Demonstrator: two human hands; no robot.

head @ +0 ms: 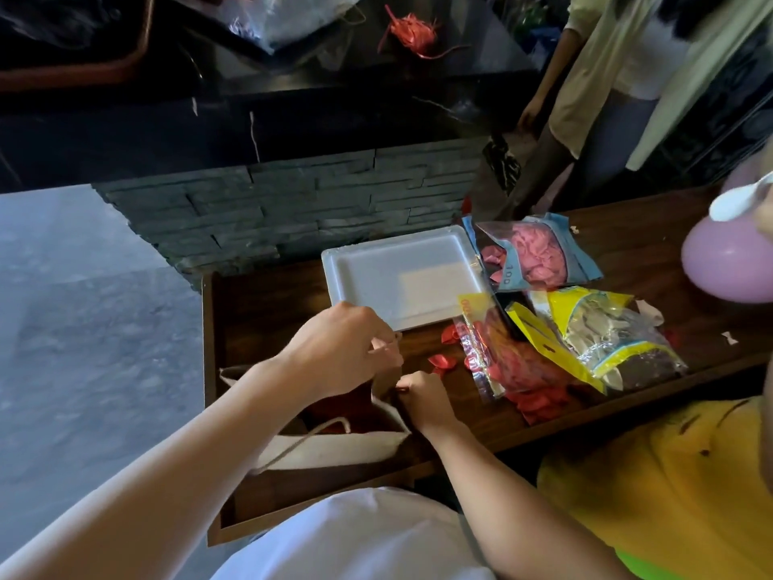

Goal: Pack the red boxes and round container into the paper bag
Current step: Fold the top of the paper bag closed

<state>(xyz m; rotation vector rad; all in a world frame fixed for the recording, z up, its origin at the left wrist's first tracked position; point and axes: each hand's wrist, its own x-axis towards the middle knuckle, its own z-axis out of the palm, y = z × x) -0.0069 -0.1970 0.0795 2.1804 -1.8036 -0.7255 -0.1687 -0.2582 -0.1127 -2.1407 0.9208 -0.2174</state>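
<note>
A white paper bag [334, 447] with a rope handle stands open on the near left part of the dark wooden table [686, 244]. Something dark red [334, 406] shows inside it, mostly hidden by my arm. My left hand [343, 353] hovers over the bag's far edge with fingers curled, pinching something small that I cannot make out. My right hand [424, 397] is closed at the bag's right rim, gripping it. No round container is visible.
A white foam tray [401, 276] lies behind the bag. Packets of pink, red and silvery balloons [539, 255] and loose red balloons [443, 362] lie to the right. A person in yellow [669, 487] holds a pink balloon [728, 261] at the right edge. Another person stands behind.
</note>
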